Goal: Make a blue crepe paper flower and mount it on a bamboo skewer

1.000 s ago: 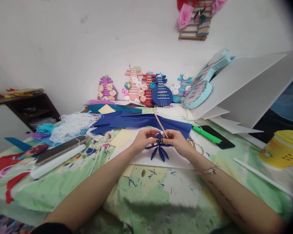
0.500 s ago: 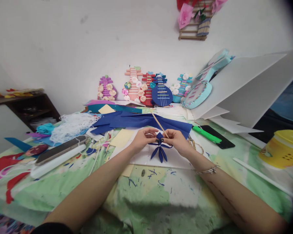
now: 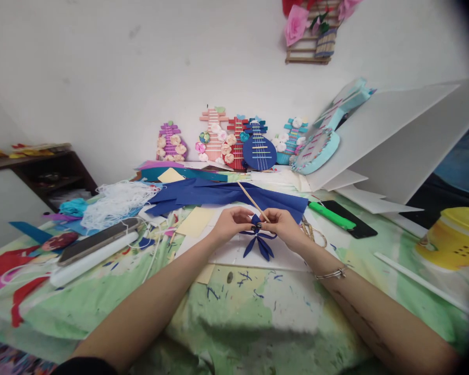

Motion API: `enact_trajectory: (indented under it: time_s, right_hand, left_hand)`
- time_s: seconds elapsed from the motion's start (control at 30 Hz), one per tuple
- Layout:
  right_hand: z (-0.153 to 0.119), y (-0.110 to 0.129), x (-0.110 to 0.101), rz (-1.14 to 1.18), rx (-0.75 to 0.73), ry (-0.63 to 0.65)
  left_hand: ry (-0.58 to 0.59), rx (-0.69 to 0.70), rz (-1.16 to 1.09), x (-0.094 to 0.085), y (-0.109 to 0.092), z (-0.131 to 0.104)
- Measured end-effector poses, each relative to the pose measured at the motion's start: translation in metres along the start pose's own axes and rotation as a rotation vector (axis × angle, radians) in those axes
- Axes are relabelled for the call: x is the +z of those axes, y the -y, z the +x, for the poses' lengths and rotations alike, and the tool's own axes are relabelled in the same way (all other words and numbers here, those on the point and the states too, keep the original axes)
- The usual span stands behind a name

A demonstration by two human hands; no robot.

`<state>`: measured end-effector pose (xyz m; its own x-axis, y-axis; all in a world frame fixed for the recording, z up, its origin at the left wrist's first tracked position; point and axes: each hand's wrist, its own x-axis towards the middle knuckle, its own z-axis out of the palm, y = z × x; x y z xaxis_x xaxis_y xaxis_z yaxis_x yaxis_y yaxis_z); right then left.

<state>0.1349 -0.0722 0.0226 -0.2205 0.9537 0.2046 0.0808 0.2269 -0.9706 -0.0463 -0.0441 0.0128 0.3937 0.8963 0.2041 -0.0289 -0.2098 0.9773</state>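
Note:
A dark blue paper flower [image 3: 258,246] with narrow petals hangs between my hands over a white board [image 3: 226,250]. My left hand [image 3: 233,224] pinches its upper part from the left, thumb tip at the flower's centre. From the right, my right hand [image 3: 280,225] pinches the same part, and the two thumbs nearly meet. A thin wooden stick [image 3: 250,199] rests in my right hand and slants up to the left. The tips of my fingers behind the flower are partly hidden.
Blue paper [image 3: 219,192] lies behind my hands. Gold scissors [image 3: 315,233], a green cutter [image 3: 332,215] and a yellow bucket [image 3: 453,237] are at the right. White string [image 3: 115,203] and a phone [image 3: 97,242] lie left. Decorated paper instruments [image 3: 260,151] stand by the wall.
The flower has turned slightly, with its lower petals swung to the right. The stick's upper end has shifted a little left and down. Both hands keep their grip.

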Motion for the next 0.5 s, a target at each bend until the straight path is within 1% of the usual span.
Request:
enact_trajectory:
  time_s: [0.13, 0.27, 0.37, 0.5]
  right_hand:
    - [0.0, 0.0003, 0.0001, -0.024, 0.021, -0.008]
    - [-0.0001, -0.0005, 0.0003, -0.017, 0.022, -0.004]
    - [0.0001, -0.0013, 0.0007, -0.01, 0.025, 0.003]
    - [0.0005, -0.0022, 0.0015, 0.004, 0.016, 0.019]
  left_hand:
    - [-0.042, 0.009, 0.106, 0.0002, -0.0026, 0.0]
    - [-0.049, 0.02, 0.078, -0.0001, -0.0046, 0.0]
    - [-0.016, 0.025, 0.0, -0.0006, -0.0055, -0.0005]
    - [0.075, -0.019, -0.136, -0.0009, -0.0058, -0.0018]
